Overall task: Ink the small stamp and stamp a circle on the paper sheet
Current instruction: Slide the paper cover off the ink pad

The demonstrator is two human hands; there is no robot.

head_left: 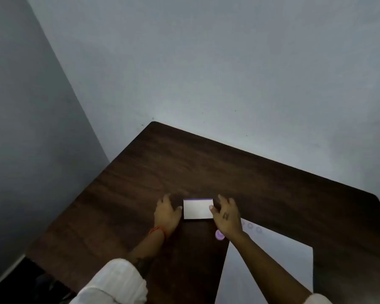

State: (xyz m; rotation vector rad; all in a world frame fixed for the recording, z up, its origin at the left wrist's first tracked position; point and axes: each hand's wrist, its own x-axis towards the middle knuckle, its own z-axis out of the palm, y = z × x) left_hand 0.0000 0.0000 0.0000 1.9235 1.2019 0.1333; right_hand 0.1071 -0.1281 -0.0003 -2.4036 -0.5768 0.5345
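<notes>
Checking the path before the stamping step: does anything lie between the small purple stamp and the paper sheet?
Nothing on the table blocks it. The small purple stamp stands beside the paper sheet, at its left edge. Only the right hand and its forearm reach above both, toward the white ink pad box.

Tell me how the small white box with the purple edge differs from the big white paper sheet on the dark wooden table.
The small white box with the purple edge is compact and has some thickness; the big white paper sheet is much larger and lies flat. The box sits between the left hand and right hand; the sheet lies nearer, partly under the right forearm. The sheet bears faint circle marks near its far corner; the box's top looks plain. Both are white, rectangular, and rest on the dark wooden table.
</notes>
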